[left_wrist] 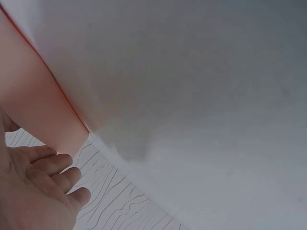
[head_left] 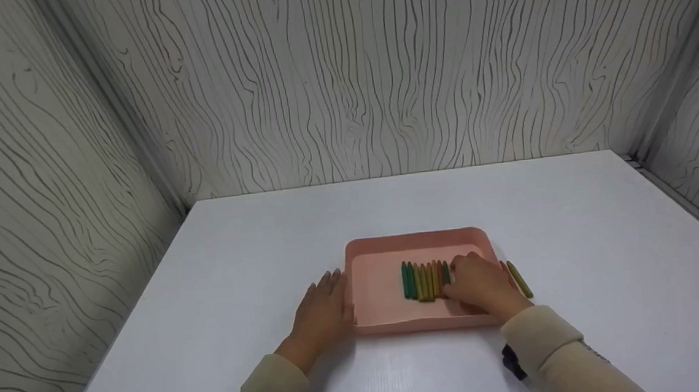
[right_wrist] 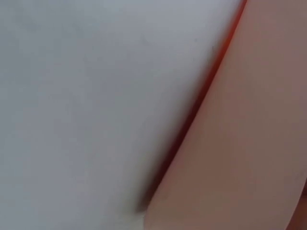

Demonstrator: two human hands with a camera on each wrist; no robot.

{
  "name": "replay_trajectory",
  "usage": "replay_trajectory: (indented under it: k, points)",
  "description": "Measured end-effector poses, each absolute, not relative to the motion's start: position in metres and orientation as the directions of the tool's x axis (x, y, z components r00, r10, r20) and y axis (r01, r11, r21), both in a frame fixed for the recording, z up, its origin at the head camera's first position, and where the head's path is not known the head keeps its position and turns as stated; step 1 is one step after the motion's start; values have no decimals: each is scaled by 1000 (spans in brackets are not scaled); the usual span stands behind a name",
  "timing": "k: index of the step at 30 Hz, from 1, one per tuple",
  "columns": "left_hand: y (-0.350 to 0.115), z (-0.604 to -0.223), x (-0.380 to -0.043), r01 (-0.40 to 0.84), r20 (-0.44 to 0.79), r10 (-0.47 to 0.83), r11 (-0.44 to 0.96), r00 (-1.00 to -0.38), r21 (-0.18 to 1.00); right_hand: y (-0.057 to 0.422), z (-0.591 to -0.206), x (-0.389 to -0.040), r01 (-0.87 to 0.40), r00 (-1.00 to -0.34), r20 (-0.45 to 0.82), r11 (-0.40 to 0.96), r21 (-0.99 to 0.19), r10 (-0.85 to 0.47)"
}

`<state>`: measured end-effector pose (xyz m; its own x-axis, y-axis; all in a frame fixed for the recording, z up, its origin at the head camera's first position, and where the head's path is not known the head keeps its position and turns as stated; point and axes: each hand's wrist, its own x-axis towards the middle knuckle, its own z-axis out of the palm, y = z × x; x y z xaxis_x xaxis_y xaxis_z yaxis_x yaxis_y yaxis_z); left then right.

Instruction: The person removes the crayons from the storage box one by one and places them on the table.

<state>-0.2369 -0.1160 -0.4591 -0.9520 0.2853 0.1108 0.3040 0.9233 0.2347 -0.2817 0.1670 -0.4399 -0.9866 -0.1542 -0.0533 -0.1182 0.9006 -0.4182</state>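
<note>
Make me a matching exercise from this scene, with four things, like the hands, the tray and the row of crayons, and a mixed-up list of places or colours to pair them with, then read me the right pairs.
Things:
1. tray
2. left hand
3. right hand
4. crayon row

Places or colours:
A. at the tray's left side
B. lying side by side inside the tray
C. pink
D. at the right end of the crayons

Right pairs: 1-C, 2-A, 3-D, 4-B.
</note>
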Motion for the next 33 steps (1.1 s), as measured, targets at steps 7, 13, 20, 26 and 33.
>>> replay_trajectory:
  k: [7, 13, 20, 26, 33]
  points:
    - [-115, -457, -236, 330, 146, 305, 925, -941, 189, 164, -438, -281, -100, -985, -80, 886, -453, -153]
    - [-114, -457, -234, 333, 149, 308, 926, -939, 181, 161, -434, -279, -16, -981, -161, 868, -496, -110]
    - [-112, -457, -236, 307, 123, 287, 932, -950, 193, 161, -433, -277, 38, -978, -196, 857, -515, -74]
    - [-112, -457, -236, 302, 114, 283, 930, -952, 209, 164, -436, -277, 17, -980, -179, 865, -501, -84]
    - [-114, -456, -235, 307, 118, 287, 928, -951, 211, 172, -436, -277, -69, -988, -86, 866, -495, -127]
